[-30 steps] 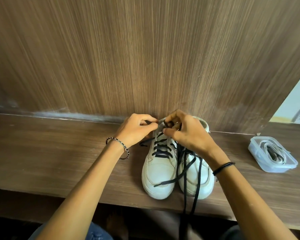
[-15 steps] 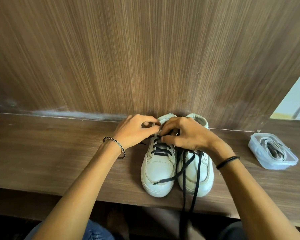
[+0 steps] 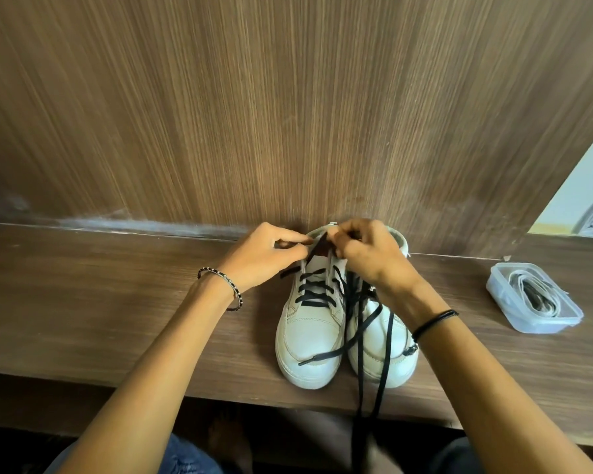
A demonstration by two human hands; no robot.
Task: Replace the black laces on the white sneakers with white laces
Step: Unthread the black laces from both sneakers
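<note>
left hand (image 3: 264,260) and right hand (image 3: 368,258) pinch the black lace (image 3: 315,249) at the sneaker's (image 3: 308,336) top.

This looks like a room in a home. Just behind the left grip (image 3: 264,258) and the right grip (image 3: 367,254) rises a tall panel (image 3: 288,114) of dark wood-grain laminate, meeting a narrow tabletop (image 3: 100,319) of the same laminate, where white sneakers (image 3: 308,340) stand under both grips. A pale smear (image 3: 144,225) runs along that joint, off to the left of the left grip. Well to the right of the right grip sits a clear plastic food box (image 3: 541,326), with a pale wall (image 3: 582,186) beyond it
</note>
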